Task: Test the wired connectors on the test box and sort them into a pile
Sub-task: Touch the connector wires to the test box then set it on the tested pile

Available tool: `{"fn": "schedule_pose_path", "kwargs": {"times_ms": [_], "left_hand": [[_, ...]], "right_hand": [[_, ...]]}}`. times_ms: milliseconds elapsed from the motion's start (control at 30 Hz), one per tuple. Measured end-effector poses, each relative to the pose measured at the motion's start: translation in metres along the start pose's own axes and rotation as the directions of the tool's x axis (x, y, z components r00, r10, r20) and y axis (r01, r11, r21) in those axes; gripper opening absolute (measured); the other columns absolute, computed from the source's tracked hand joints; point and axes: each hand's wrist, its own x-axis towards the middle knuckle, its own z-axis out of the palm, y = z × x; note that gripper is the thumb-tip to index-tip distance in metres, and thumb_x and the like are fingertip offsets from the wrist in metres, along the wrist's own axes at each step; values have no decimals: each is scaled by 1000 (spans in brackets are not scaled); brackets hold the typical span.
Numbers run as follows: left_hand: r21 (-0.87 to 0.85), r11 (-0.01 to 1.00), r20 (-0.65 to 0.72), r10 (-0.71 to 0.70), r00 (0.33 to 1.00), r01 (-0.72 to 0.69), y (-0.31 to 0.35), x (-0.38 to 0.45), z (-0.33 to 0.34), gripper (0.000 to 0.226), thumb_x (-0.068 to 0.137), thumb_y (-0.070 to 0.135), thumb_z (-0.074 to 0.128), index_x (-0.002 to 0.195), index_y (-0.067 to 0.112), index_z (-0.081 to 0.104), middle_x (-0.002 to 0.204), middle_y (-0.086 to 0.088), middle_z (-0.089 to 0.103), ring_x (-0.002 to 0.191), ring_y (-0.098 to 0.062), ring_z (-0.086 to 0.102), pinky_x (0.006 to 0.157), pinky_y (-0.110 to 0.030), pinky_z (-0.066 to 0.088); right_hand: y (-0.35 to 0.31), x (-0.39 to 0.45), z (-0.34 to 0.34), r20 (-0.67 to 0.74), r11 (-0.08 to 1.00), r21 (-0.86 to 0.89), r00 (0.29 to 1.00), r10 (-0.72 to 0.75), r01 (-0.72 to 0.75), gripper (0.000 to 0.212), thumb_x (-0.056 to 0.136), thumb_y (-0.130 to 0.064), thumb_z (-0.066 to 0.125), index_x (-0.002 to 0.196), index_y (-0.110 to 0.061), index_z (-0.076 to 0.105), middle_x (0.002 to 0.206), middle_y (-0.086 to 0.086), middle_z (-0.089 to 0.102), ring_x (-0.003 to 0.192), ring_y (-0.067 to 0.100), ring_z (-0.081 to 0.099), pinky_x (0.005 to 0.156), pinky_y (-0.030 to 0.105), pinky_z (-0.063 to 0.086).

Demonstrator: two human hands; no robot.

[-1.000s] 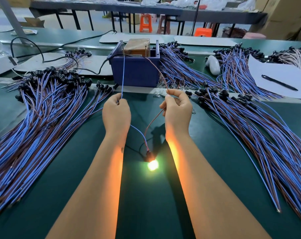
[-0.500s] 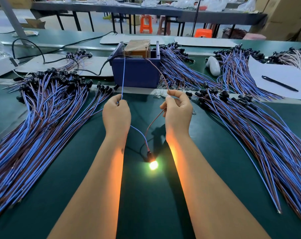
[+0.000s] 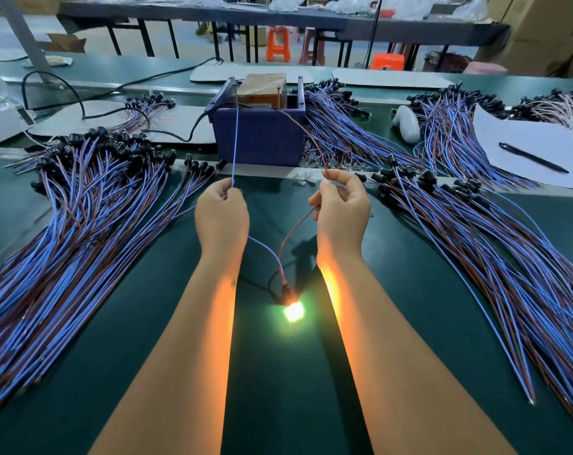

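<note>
While each hand point(image 3: 222, 215) pinches a wire, the connector point(image 3: 286, 292) glows between the forearms

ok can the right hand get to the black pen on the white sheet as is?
Probably not yet: the right hand pinches the brown wire; the black pen lies unobstructed beyond a wire pile.

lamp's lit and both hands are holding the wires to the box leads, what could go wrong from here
1. The left hand and right hand pinch the wire ends against the leads from the test box; a small slip would likely break contact and put the lamp out.
2. Piles lie close on both sides; the slack wires could snag when the piece is moved over.
</note>
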Motion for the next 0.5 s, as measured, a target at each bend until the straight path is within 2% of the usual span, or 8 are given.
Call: {"fn": "schedule_pose_path", "kwargs": {"times_ms": [67,133,267,333,400,500], "left_hand": [[-44,999,28,-26,999,27,-1,2,1,28,90,12,44,94,25,68,52,12,50,44,-7,37,46,-20,33],[-89,995,101,-31,994,40,0,3,3,23,93,11,48,98,18,69,47,13,53,44,-4,44,48,-18,40],[-123,992,272,49,961,-16,2,-4,7,17,95,17,60,88,25,73,60,17,64,58,3,55,62,-13,47],[-167,986,318,69,946,-16,4,-7,9,17,95,15,61,88,25,73,62,18,66,58,5,55,58,-11,45],[-197,980,332,62,941,5,6,-8,9,21,97,12,58,85,22,72,56,17,62,50,6,52,51,-9,40],[-217,973,338,0,941,78,8,-6,7,35,98,15,55,66,21,68,51,13,54,44,-2,40,46,-17,31]], "right_hand": [[0,0,-1,18,1000,-16,1000,-7,8,18,93,-7,52,92,-22,61,59,-5,57,57,7,52,67,30,45],[1,1,0,57,999,-41,998,-18,21,18,94,-7,53,92,-23,61,57,-8,56,58,6,52,63,29,43],[3,-4,6,209,992,-100,976,-57,79,16,93,-6,57,96,-19,66,66,3,58,57,5,52,61,27,43],[5,-7,8,290,980,-139,952,-96,141,17,92,-5,58,97,-18,68,68,2,59,64,10,53,63,26,45],[5,-8,9,353,967,-168,927,-125,194,19,92,-5,59,99,-18,71,67,-3,60,67,12,53,65,25,46],[8,-8,9,399,956,-189,907,-134,225,20,92,-6,60,104,-16,74,60,-9,54,61,9,45,62,25,43]]}}
